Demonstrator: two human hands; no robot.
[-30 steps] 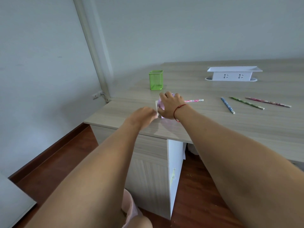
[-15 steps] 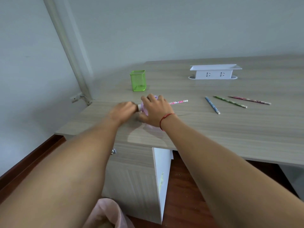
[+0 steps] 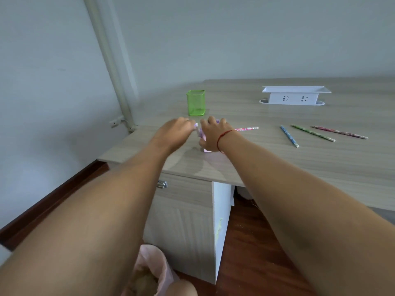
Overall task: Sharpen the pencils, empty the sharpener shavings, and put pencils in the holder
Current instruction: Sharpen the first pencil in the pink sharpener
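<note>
A pink-purple sharpener (image 3: 202,135) stands on the wooden desk (image 3: 277,159), mostly hidden under my right hand (image 3: 213,133), which clasps its body from above. My left hand (image 3: 176,130) pinches the crank handle on its left side. A pink patterned pencil (image 3: 245,129) sticks out of the sharpener to the right, lying level. An empty green mesh holder (image 3: 196,102) stands just behind the hands. A blue pencil (image 3: 289,136), a green pencil (image 3: 312,133) and a pink pencil (image 3: 338,132) lie loose on the desk to the right.
A white socket box (image 3: 294,96) sits at the back of the desk. A pink-lined bin (image 3: 149,272) holding shavings stands on the floor below the desk's front edge, beside the drawer cabinet (image 3: 181,210). A wall pipe (image 3: 111,65) runs at the left.
The camera has shifted, so the scene sits differently in frame. My left hand has moved around at the crank while my right hand stays on the sharpener with the pencil inside.
</note>
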